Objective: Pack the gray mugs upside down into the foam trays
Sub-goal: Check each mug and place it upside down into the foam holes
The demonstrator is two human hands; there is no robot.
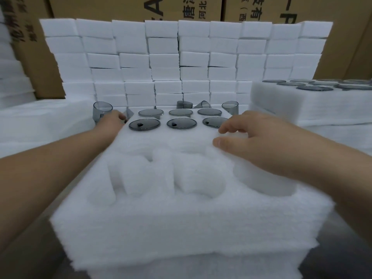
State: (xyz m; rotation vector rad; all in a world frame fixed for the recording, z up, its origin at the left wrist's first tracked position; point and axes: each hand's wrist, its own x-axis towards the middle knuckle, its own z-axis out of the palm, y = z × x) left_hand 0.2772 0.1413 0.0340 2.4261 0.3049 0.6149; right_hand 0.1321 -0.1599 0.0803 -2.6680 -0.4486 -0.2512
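Cardboard cartons [128, 7] at twelve o'clock carry printed Chinese characters and a big letter A, mostly cut off and hard to read. Below them stands a wall of white foam blocks [181, 57]. The foam tray [161, 214] dead centre holds six gray mugs [144, 124] upside down in its two far rows; the near pockets sit empty. Loose mugs [101, 110] lie beyond. Left hand [111, 120] is at ten o'clock by the tray edge, grip unclear. Right hand [259, 137] rests open-fingered on the foam. A filled tray [302, 101] sits at two o'clock.
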